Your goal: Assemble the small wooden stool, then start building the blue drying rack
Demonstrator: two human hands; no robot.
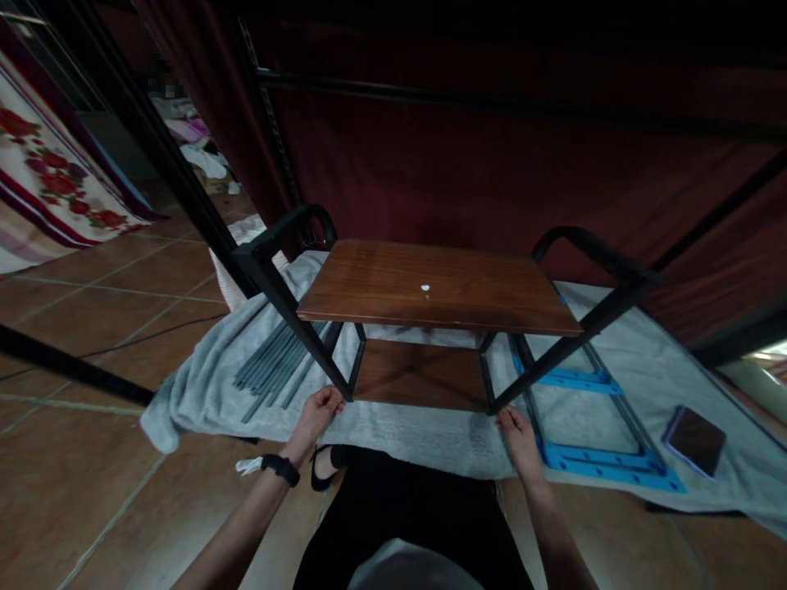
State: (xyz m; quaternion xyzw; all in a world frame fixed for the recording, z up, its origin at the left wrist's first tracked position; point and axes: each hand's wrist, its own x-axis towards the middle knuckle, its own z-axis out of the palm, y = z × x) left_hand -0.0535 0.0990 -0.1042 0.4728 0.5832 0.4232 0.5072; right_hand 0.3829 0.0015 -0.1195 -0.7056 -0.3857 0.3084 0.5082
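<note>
In front of me stands a small two-tier shelf rack with a brown wood-grain top board (pixel 430 283), a lower board (pixel 421 375) and black metal side frames. My left hand (pixel 320 412) is closed at the bottom near corner of the left frame, with fingers and thumb pinched on it. At the matching corner on the right, my right hand (pixel 517 433) has its fingers curled against the frame foot. A small white mark (pixel 425 288) shows on the top board. The rack rests on a grey blanket (pixel 418 430).
Several thin grey tubes (pixel 276 360) lie on the blanket to the left. Right of the rack are a blue-and-grey frame (pixel 608 467) and a phone (pixel 694 441). Black metal bars (pixel 141 123) and a dark red curtain (pixel 430 172) surround the place; a floral cloth (pixel 61 180) hangs left.
</note>
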